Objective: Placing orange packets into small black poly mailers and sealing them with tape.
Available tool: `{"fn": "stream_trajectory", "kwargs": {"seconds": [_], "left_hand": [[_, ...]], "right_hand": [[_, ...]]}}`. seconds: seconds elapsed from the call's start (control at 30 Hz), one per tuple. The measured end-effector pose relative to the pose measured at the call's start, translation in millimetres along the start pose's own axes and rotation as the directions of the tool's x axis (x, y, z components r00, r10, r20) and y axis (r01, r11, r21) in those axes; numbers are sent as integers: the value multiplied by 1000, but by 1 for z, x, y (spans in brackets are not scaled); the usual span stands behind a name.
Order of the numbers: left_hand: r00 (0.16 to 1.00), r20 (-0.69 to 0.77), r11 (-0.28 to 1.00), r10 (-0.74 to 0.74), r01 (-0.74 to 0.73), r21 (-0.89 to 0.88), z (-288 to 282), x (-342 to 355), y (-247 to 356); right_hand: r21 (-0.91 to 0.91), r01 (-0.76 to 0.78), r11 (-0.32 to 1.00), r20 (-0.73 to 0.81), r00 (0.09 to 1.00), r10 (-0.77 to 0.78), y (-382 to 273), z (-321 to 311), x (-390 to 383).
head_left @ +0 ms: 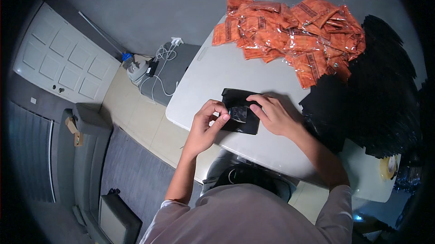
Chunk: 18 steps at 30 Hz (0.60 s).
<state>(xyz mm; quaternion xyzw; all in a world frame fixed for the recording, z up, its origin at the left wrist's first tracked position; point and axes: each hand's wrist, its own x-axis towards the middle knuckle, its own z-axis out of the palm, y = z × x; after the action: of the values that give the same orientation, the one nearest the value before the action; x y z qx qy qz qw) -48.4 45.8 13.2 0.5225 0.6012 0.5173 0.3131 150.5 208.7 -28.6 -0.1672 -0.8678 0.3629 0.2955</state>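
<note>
A flat black plastic bag (241,127) lies on the white table near its front edge. A small, shiny, see-through square (238,114) shows at the middle of it. My left hand (206,128) is at the bag's left side, thumb and index finger pinched together at the edge of the clear square. My right hand (276,116) rests over the bag's right part, its fingers curled and its thumb against the black plastic. What exactly lies between the left fingertips is too small to make out.
Many orange packets in clear wrapping (281,31) are heaped at the table's (199,90) far side. A large black pile (362,94) fills its right side, with a tape roll (388,167) nearby. White cables (165,54) lie on a grey surface beyond the left edge.
</note>
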Motion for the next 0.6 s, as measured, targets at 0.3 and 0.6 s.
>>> {"fn": "stream_trajectory", "kwargs": {"seconds": [0.3, 0.6], "left_hand": [[996, 2, 995, 86, -86, 58, 10, 10, 11], [979, -169, 959, -111, 61, -279, -7, 22, -32]], "right_hand": [[572, -93, 815, 25, 995, 96, -27, -9, 1], [-188, 435, 881, -222, 854, -470, -93, -58, 1]]}}
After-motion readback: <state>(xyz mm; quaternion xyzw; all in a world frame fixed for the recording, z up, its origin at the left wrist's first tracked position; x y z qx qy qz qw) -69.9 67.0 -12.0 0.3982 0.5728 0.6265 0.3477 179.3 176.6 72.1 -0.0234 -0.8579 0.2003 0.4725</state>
